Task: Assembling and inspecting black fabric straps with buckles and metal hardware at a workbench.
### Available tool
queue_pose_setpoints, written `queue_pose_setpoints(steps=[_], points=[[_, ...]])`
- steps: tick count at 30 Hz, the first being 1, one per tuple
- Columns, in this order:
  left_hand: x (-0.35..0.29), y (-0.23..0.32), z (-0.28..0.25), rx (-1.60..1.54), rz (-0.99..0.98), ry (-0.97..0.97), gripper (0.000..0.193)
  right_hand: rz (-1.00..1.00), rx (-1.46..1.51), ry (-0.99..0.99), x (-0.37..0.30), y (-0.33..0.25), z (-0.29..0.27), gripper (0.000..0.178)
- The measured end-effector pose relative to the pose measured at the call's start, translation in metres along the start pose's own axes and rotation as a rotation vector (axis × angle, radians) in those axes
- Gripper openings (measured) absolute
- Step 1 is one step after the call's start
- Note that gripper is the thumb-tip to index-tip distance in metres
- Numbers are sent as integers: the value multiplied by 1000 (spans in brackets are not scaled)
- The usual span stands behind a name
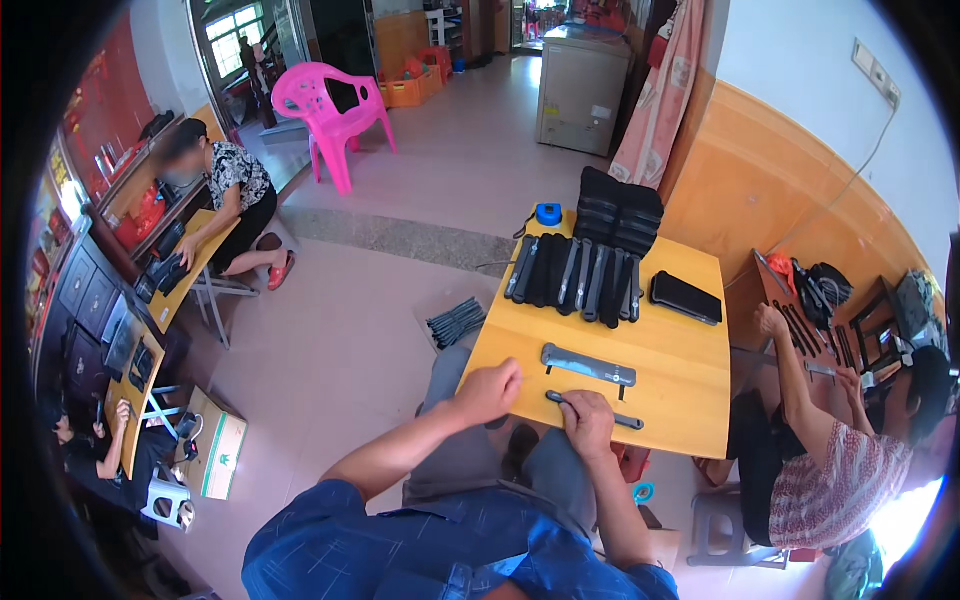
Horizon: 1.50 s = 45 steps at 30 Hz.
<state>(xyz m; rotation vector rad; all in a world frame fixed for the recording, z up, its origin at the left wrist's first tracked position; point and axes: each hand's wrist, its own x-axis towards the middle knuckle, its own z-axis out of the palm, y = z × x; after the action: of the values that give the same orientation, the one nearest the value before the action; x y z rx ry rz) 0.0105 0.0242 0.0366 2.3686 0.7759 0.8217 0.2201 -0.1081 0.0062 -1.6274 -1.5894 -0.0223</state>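
My left hand (pixel 490 390) is closed in a fist above the near left edge of the yellow table (pixel 690 390); anything inside it is hidden. At the near edge, my right hand (pixel 587 420) has its fingers curled over a slim dark grey strip (pixel 628 422), whose two ends stick out on either side. Just beyond lies a flat grey sleeve-like piece (pixel 590 367) with short black tabs on its lower side. Farther back, several dark grey and black strips (pixel 575 278) lie side by side in a row.
Behind the row are stacked black bundles (pixel 620 210) and a blue object (pixel 548 213). A black case (pixel 686 297) lies at the right. Dark ties (pixel 457 322) sit on the floor. Other people work at side tables left and right. A pink chair (pixel 335 115) stands farther off.
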Motion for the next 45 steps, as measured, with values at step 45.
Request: queue_pose_setpoints(steps=[45], points=[[-19, 17, 59, -159, -163, 38, 7, 116, 113, -11, 3, 9, 13, 9]])
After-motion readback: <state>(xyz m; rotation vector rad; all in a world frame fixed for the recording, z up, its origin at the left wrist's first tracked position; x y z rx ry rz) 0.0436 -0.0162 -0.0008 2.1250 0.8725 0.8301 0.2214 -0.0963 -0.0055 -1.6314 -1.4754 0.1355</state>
